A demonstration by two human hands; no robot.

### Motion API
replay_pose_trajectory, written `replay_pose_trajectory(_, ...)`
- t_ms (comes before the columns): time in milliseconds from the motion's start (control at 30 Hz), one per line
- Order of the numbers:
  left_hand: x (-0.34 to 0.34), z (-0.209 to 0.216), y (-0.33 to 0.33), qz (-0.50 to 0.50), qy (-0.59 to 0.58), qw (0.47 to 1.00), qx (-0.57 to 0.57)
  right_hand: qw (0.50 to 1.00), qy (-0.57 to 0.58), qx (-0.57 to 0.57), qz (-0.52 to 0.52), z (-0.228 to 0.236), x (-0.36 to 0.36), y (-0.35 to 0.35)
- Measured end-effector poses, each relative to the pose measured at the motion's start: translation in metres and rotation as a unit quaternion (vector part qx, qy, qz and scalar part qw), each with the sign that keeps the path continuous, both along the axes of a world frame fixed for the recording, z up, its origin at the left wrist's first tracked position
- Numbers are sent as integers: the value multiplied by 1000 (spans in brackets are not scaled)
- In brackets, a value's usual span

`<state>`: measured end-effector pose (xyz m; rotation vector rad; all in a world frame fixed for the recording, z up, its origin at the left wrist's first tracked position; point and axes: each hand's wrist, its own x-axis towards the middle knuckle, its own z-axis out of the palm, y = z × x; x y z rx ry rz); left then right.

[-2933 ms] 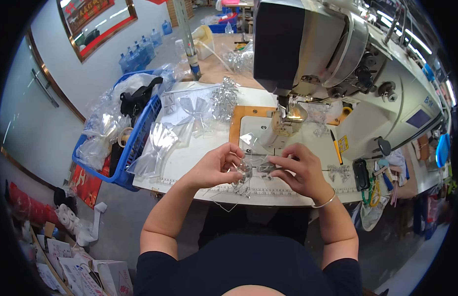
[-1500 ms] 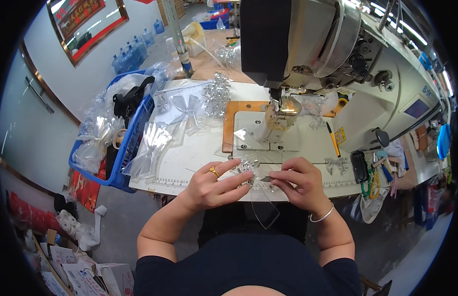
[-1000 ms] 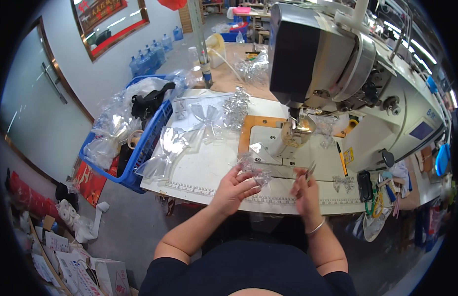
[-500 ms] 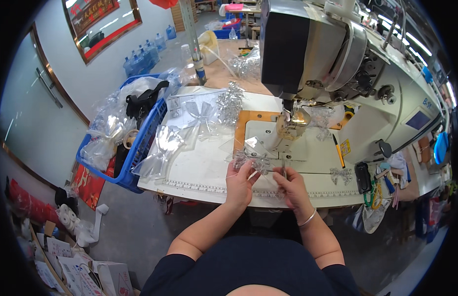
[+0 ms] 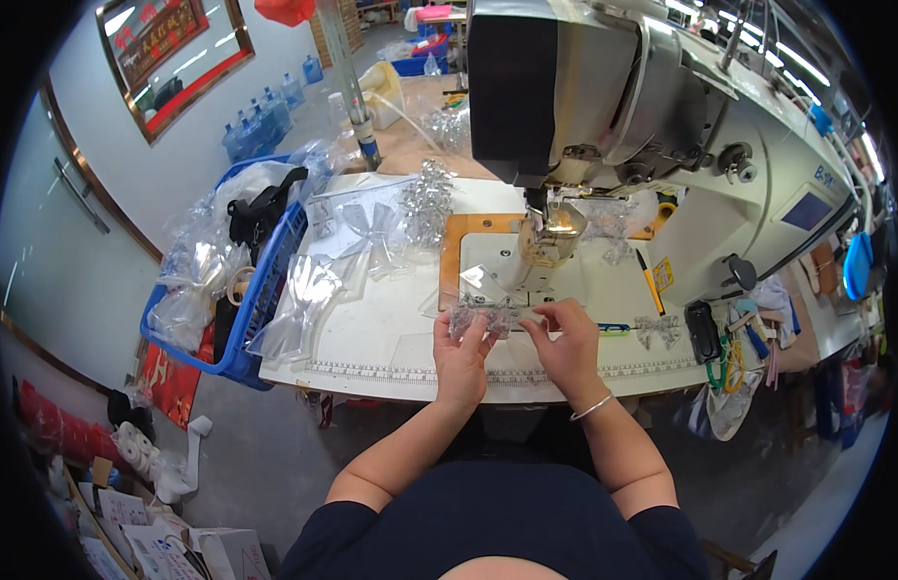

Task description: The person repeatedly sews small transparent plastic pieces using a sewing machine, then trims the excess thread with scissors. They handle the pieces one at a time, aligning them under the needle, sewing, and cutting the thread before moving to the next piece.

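In my left hand is a small silvery, see-through bow, held between thumb and fingers just in front of the sewing machine's needle area. My right hand is closed at the bow's right end, thumb and forefinger pinched together. What lies between those fingertips is too small to make out. A slim blue-green tool lies on the table just right of that hand. Beyond it rests another silvery bow. The sewing machine's needle head stands over its metal plate, past the held bow.
Clear plastic bows and a silvery tinsel pile lie on the left of the table. A blue basket of bags stands beside it. A yellow pen, a black case and several tools lie at the right.
My right hand no longer shows the thin metal tool it held; a blue-green tool now shows on the table beside it. Its fingers have closed in at the bow's end. The view has shifted slightly.
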<state>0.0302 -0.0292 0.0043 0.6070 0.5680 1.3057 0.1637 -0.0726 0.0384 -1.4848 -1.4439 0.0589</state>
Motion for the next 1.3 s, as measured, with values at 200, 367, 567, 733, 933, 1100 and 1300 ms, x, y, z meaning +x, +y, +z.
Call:
replay_pose_trajectory(200,-3,-9,15,-30,16,999,33,986,-68,113,102,9,-14,7)
replay_pose_trajectory(367,-14,-6,11,-150,-104,980,-74,971,222,-68,66,1,-1,15)
replay_pose_trajectory(567,-16,-6,10,-174,-81,975,-114,937,323,-22,130,-11,-4,9)
replay_pose_trajectory(733,-29,19,-1,-333,-190,885,-264,916,-261,277,131,4,8,3)
replay_pose_trajectory(933,-33,32,8,-234,-45,971,1,908,-306,192,214,15,-1,-17)
replay_pose_trajectory(1100,-24,24,10,-205,-153,966,-31,982,155,-58,90,9,2,-10)
replay_pose_trajectory(1300,-8,18,6,-166,-168,970,-53,941,241,-166,170,24,3,18)
